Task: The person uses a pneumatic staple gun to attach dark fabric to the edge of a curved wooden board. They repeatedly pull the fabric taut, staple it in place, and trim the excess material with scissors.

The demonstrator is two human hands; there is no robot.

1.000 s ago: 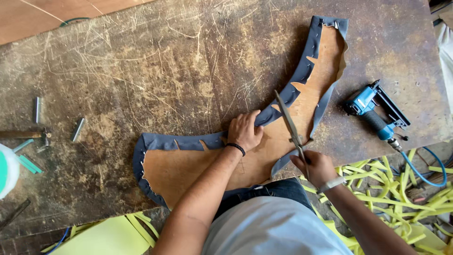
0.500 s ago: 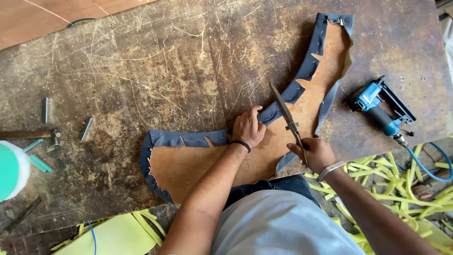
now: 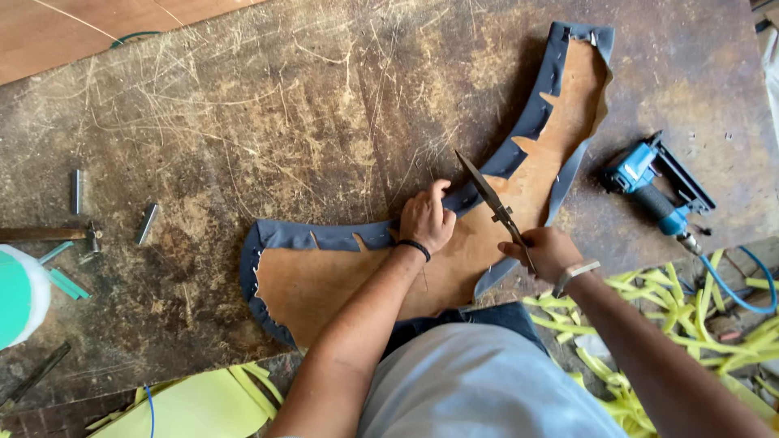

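Seen from above, a person leans over a worn, scratched brown bench (image 3: 268, 105) with both bare hands on a curved wooden panel (image 3: 357, 280). The panel is a long boomerang shape that sweeps from about 7 o'clock in the view up to 1 o'clock, and blue-grey fabric (image 3: 324, 236) is folded over its edges, notched in several places. The left hand (image 3: 426, 219) lies near the centre of the view, palm down, pressing the fabric at the panel's inner bend; its grip is closed onto the fabric edge, and a dark band circles the wrist. The right hand (image 3: 548, 251), at about 4 o'clock from the left hand and close beside it, has its grip clamped on the handles of a pair of scissors (image 3: 491, 203). The scissor blades point up toward 11 o'clock, over the fabric just beside the left hand's fingers; whether the blades are parted cannot be told. A blue staple gun (image 3: 649, 182) with a blue hose (image 3: 742, 288) lies at 3 o'clock on the bench, well apart from the panel. Yellow strips (image 3: 690, 324) are heaped at 4 o'clock below the bench edge. A few small metal pieces (image 3: 146, 223) lie at 9 o'clock.
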